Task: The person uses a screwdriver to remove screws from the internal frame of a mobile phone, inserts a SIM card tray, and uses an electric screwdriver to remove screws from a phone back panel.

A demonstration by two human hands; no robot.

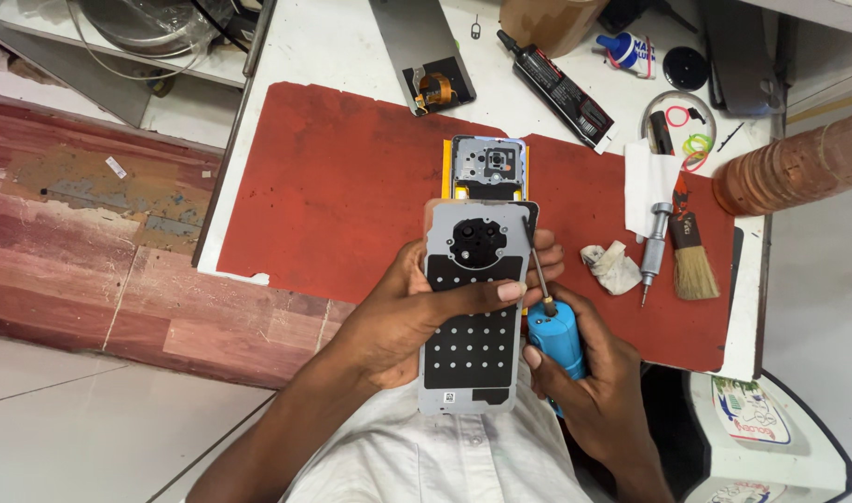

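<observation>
My left hand [403, 321] grips a grey phone back cover [473, 317], inner side up, with a round camera cut-out and black dotted padding; the thumb lies across its middle. My right hand [584, 382] holds a blue-handled screwdriver [554, 340] whose thin shaft points up along the cover's right edge. Just beyond the cover, an opened phone body [486, 168] lies flat on the red mat [342, 186].
On the mat's right lie a crumpled cloth [612, 265], a silver screwdriver [653, 251], a brush [691, 261] and white tissue [648, 177]. A black glue tube [561, 88], a grey panel with a flex part [426, 56] and a clay-coloured pot [794, 168] sit farther back.
</observation>
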